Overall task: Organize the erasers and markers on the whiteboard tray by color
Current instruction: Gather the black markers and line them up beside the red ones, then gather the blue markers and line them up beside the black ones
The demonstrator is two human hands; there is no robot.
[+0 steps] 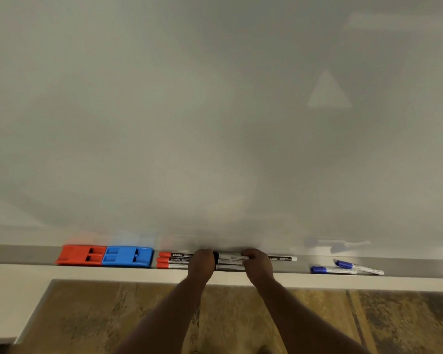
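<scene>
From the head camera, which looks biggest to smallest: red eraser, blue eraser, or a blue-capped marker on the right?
1. Red eraser and blue eraser: these look alike, so no ranking between them.
2. Blue-capped marker: about as long, but far thinner.

Only readable thing here is the brand "camlin" in white on a dark band. It shows on the top red-capped marker and the second red-capped marker, low in the frame just left of centre, and once more on the marker barrel sticking out right of centre. There's smaller print next to each logo but it's too blurry to make out. The blue-capped markers at lower right have nothing legible.
</scene>
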